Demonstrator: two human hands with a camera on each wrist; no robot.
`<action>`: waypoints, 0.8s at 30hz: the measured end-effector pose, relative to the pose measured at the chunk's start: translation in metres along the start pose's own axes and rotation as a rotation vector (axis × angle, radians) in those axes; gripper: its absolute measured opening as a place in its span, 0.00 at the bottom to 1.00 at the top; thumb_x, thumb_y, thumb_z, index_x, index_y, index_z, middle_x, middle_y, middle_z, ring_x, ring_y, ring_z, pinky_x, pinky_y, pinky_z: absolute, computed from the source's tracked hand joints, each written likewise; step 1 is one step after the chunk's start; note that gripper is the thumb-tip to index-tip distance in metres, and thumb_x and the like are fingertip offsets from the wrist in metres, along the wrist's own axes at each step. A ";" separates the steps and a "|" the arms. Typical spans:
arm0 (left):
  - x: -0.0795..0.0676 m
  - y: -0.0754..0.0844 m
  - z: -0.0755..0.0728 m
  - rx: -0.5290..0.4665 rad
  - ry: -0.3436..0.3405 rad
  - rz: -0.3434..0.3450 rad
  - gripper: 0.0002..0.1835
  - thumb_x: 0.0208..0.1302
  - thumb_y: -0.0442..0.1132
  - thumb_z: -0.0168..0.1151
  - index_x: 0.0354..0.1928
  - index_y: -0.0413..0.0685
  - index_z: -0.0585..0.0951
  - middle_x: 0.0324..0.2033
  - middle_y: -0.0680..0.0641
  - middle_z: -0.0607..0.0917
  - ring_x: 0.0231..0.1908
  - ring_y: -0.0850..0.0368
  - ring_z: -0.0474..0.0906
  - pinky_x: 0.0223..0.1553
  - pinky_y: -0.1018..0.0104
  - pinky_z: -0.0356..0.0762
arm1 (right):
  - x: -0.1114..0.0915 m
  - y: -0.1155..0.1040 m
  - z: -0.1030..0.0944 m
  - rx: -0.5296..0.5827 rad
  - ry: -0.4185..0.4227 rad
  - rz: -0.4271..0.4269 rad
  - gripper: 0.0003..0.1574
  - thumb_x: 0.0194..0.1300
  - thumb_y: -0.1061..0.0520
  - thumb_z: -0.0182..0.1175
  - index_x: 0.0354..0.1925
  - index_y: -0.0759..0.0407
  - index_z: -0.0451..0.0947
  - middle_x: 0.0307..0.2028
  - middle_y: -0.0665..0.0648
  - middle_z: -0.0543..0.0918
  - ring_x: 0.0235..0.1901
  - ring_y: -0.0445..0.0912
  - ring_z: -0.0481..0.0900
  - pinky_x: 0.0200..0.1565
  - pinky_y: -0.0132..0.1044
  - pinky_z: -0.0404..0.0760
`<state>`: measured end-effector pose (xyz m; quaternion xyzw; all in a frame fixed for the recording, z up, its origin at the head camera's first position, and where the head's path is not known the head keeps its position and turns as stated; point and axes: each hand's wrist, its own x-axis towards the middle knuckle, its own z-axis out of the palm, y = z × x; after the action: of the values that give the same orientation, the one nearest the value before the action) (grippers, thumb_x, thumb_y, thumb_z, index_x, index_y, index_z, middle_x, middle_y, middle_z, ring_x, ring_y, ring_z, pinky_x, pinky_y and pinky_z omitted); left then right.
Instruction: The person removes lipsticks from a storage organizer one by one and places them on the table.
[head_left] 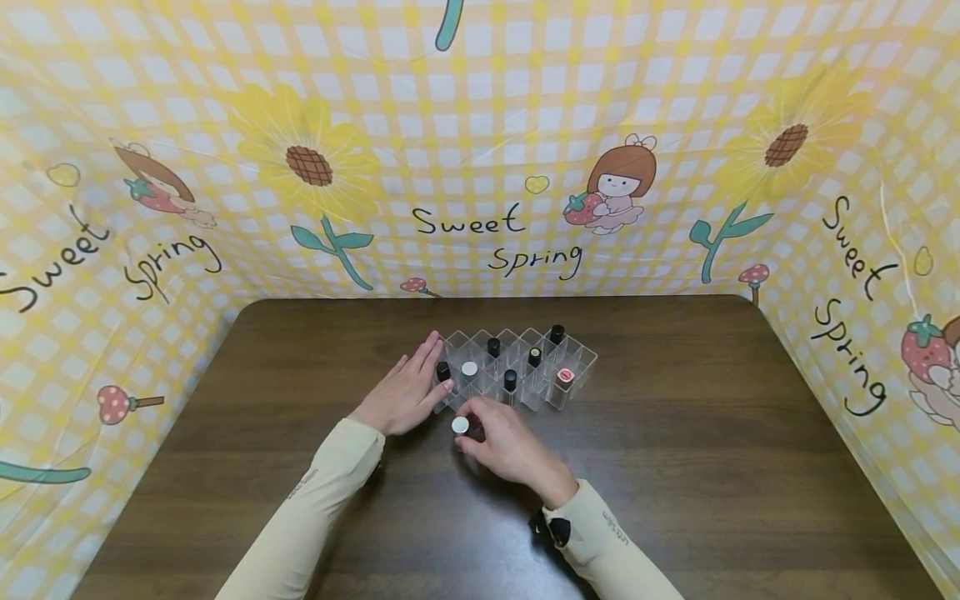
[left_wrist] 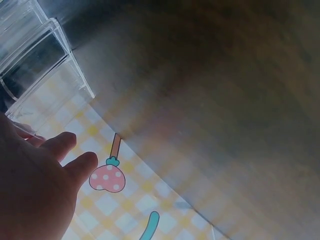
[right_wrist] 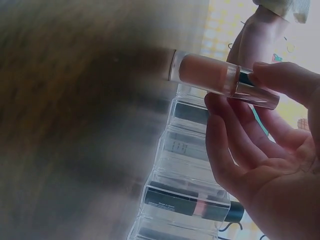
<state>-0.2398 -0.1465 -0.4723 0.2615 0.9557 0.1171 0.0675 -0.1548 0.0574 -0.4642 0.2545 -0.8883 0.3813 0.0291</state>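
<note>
My right hand point(head_left: 502, 442) pinches a lip gloss tube point(right_wrist: 202, 72) between thumb and fingers, just in front of the organizer. The tube has a clear base, pinkish-beige contents and a shiny silver cap. A clear acrylic lipstick organizer point(head_left: 591, 363) with slanted compartments stands on the table. Against its left end lies my left hand point(head_left: 403, 392), fingers extended, thumb near a black-capped tube point(head_left: 443, 370). Other tubes stand in the compartments, among them a white-topped one point(head_left: 469, 369) and a red-topped one point(head_left: 566, 377). The left wrist view shows my fingers beside the organizer's edge.
The dark wooden table point(head_left: 675, 467) extends around the organizer. Yellow-and-white checked cloth point(head_left: 480, 125) with printed flowers and figures hangs behind the table and along both sides.
</note>
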 end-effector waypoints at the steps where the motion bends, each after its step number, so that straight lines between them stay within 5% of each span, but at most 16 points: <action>1: 0.000 0.000 0.000 0.001 -0.003 -0.003 0.43 0.72 0.67 0.27 0.77 0.47 0.41 0.77 0.49 0.35 0.77 0.53 0.40 0.74 0.46 0.46 | 0.000 0.000 0.000 -0.001 -0.004 0.002 0.12 0.59 0.58 0.67 0.40 0.56 0.76 0.36 0.50 0.80 0.37 0.42 0.79 0.42 0.34 0.78; 24: -0.002 0.002 -0.001 -0.006 0.026 0.018 0.42 0.72 0.67 0.27 0.77 0.45 0.43 0.77 0.47 0.37 0.76 0.51 0.44 0.73 0.44 0.50 | 0.000 -0.001 0.001 -0.024 -0.026 0.003 0.13 0.59 0.58 0.67 0.41 0.55 0.76 0.37 0.51 0.80 0.38 0.45 0.79 0.43 0.36 0.78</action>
<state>-0.2378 -0.1462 -0.4710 0.2683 0.9537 0.1241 0.0548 -0.1545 0.0560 -0.4636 0.2579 -0.8935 0.3671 0.0200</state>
